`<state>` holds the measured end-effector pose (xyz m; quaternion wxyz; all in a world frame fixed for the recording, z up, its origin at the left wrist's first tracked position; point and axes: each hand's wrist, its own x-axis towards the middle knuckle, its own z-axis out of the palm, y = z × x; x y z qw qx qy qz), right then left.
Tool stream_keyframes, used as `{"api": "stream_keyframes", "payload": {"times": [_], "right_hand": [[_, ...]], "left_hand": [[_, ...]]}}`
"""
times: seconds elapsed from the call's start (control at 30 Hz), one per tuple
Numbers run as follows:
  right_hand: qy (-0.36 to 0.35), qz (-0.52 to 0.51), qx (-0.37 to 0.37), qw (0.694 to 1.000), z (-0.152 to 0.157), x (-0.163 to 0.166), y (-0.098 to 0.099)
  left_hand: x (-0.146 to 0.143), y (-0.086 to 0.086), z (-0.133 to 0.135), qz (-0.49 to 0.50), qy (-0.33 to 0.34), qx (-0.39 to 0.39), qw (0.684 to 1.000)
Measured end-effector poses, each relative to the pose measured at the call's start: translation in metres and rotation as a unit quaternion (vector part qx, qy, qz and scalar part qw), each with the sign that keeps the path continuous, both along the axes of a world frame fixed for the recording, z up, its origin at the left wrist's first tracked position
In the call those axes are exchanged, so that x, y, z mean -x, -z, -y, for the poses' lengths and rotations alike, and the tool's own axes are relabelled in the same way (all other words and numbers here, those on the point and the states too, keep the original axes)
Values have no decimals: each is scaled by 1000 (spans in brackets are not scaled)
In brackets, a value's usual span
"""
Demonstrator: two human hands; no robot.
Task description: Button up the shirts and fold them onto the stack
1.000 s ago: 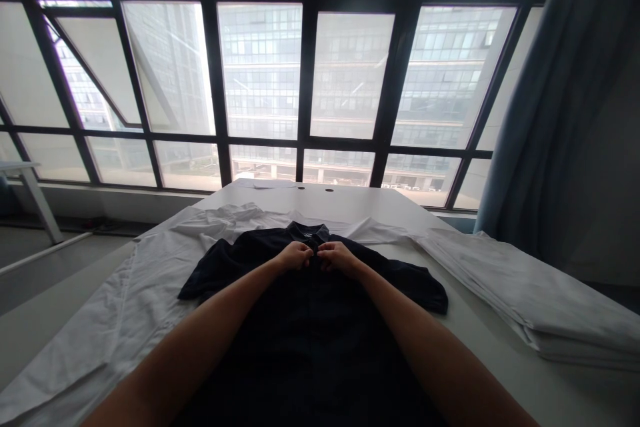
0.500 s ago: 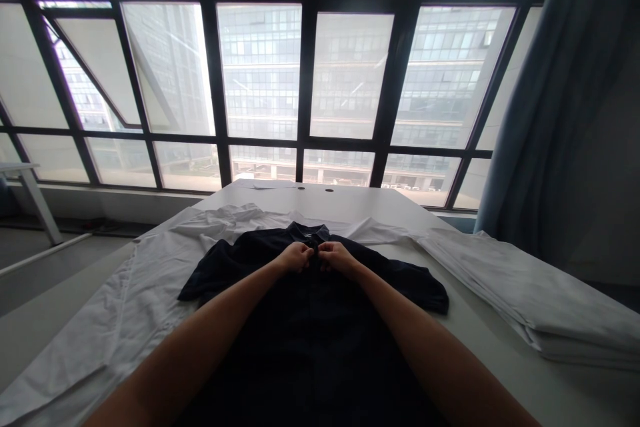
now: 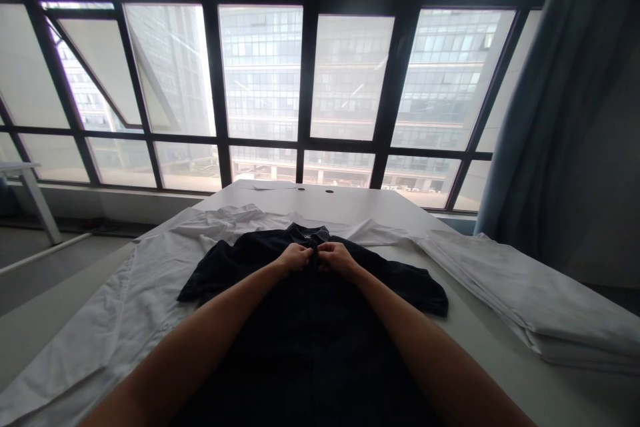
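A dark short-sleeved shirt (image 3: pixel 310 340) lies spread out with its collar (image 3: pixel 306 233) at the far end and its sleeves out to both sides. Just below the collar, my left hand (image 3: pixel 296 256) pinches the shirt's front edge. My right hand (image 3: pixel 336 258) is closed on the same front strip, a finger's width away. Both hands' fingertips nearly meet at the middle line. Whether a button is between them is too small and dark to make out.
White cloth (image 3: pixel 115 307) lies wrinkled under and left of the shirt. A folded stack of white fabric (image 3: pixel 555 307) rests on the right of the white table (image 3: pixel 360 202). Beyond are large windows (image 3: pixel 260 73) and a blue-grey curtain (image 3: pixel 530 113).
Both hands stay at the front edge below the collar, with only slight finger movement. The shirt lies as before.
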<state>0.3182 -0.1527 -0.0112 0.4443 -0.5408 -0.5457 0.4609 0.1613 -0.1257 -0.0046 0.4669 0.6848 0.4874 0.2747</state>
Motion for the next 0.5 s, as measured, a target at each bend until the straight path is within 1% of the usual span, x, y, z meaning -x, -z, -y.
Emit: {"api": "stream_keyframes", "payload": {"times": [0.1, 0.33, 0.5], "right_hand": [[-5, 10, -8, 1000, 0, 1, 0], [-5, 75, -46, 996, 0, 3, 3], [13, 138, -96, 986, -3, 5, 10]], "left_hand": [[0, 1, 0, 10, -3, 3, 1000], [2, 3, -3, 17, 2, 13, 1000], [3, 2, 0, 22, 8, 14, 1000]]}}
